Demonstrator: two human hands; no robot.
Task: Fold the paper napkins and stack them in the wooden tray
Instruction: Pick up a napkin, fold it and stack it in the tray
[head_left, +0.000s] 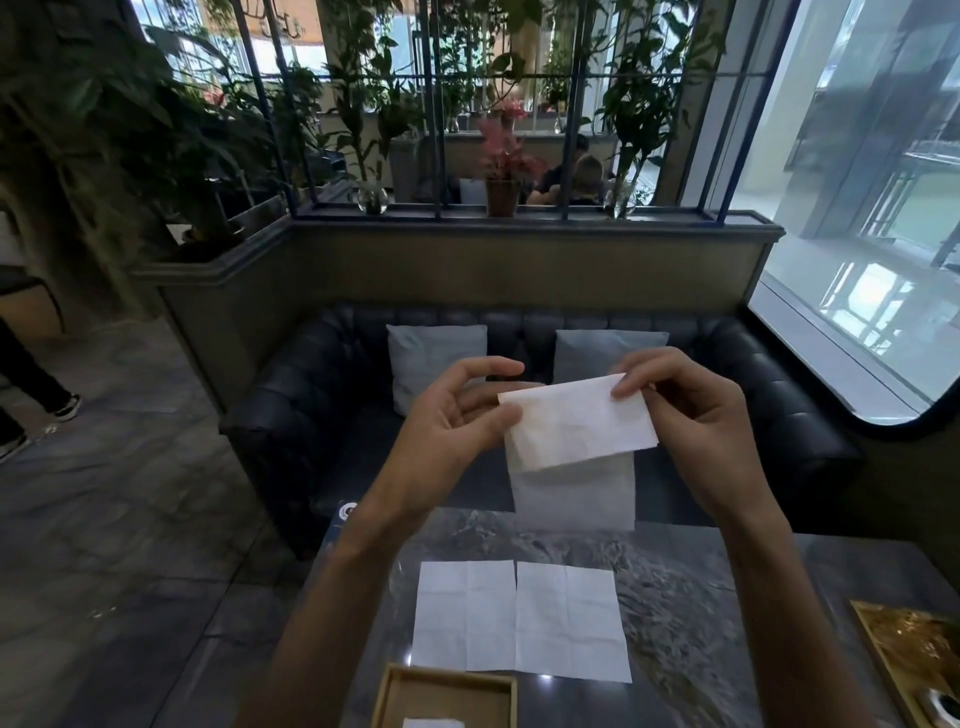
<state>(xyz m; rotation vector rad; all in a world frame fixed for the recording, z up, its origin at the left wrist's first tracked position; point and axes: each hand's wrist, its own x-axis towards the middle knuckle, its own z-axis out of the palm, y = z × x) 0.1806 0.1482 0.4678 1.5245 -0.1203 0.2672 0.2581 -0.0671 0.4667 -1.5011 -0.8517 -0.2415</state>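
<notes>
Left hand (457, 415) grip and right hand (691, 415) grip pinch napkin (576, 426) top edge, midair above table (701, 597).

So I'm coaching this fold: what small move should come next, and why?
Probably bring the top flap down to meet the hanging lower edge. The napkin is pinched in the air between the left hand and right hand, only partly folded over, and the tray waits below.

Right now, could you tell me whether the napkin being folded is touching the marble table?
Apart. The head view shows the held napkin pinched by the left hand and right hand, hanging above the marble table.
</notes>
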